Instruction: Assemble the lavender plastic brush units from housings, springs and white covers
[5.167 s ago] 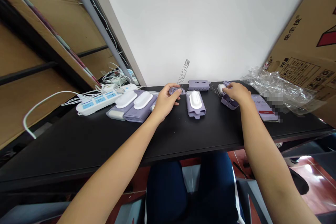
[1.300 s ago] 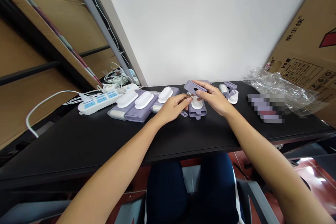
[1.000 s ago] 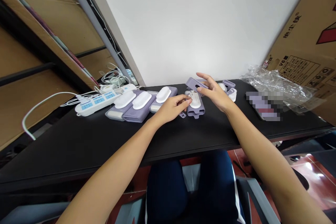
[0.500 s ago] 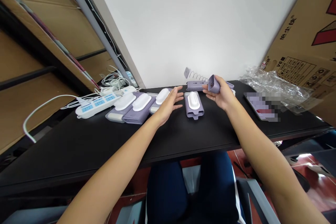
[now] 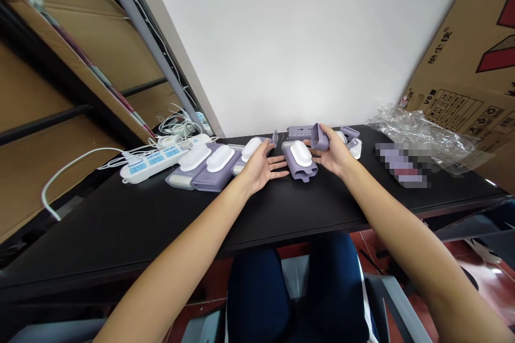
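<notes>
My right hand (image 5: 336,153) grips a small purple plastic shell piece (image 5: 319,137) just above the black table (image 5: 132,214). My left hand (image 5: 261,163) is open with the fingers spread, and a small purple tab (image 5: 275,138) sits at its thumb tip; whether the thumb holds it I cannot tell. Between the hands lies a purple device with a white oval pad (image 5: 299,158). Behind it rests a perforated purple cover (image 5: 300,132).
Several finished purple-and-white devices (image 5: 209,163) lie in a row left of my left hand. A white power strip (image 5: 151,162) with cables is farther left. Small purple and white parts (image 5: 352,142), a blurred flat item (image 5: 396,163), crumpled plastic (image 5: 422,131) and a cardboard box (image 5: 470,75) are on the right.
The spring seen stretched in the air half a second ago is no longer visible. My right hand has lowered the purple shell toward the table, and my left hand has turned palm inward.
</notes>
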`<state>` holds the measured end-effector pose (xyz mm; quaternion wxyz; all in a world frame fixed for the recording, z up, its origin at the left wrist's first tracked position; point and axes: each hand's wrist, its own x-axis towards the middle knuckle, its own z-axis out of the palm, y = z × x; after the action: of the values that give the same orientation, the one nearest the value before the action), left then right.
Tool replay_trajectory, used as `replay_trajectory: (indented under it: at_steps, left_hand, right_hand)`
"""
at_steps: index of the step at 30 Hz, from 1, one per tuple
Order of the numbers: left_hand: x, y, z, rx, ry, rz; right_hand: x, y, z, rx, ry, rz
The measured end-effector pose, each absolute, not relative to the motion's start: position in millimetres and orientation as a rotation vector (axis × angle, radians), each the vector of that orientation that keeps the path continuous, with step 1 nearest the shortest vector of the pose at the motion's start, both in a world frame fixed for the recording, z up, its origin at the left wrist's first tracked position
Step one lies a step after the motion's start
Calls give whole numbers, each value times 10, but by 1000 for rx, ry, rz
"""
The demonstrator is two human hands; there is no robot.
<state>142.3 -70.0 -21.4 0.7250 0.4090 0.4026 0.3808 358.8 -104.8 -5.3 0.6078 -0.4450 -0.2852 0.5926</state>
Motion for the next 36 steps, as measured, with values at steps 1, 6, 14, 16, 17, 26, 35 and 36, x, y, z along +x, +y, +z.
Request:
replay_trajectory:
  at_steps: [1, 6, 14, 16, 17, 26, 35, 36]
  left_hand:
    - [1420, -692, -227, 916, 885, 817]
    - [1438, -696, -286, 1040, 901, 691]
    - [1439, -752, -180, 1106, 854, 995]
    - [1396, -719, -124, 1048, 816, 1127]
    - [1371, -697, -96, 1003, 795, 1181]
    - [1229, -579, 11, 740, 739, 1375]
    - [1218, -506, -69, 757, 700, 1440]
    - [1222, -503, -70, 732, 685, 1460]
  right_hand:
    - [3576, -1050, -48, -1032, -640, 1375]
    - [3522, -1074, -25, -983, -649, 1440]
    - [3694, -1060, 26, -867, -663, 1325]
    - [3776, -1041, 42, -829, -647, 1253]
    - [3809, -1033, 49, -806, -637, 1226]
    - [3745, -1054, 53, -787, -638, 1239]
    - [3692, -1044, 27, -895, -703, 1145]
    - [3684, -1047, 32, -903, -701, 1138]
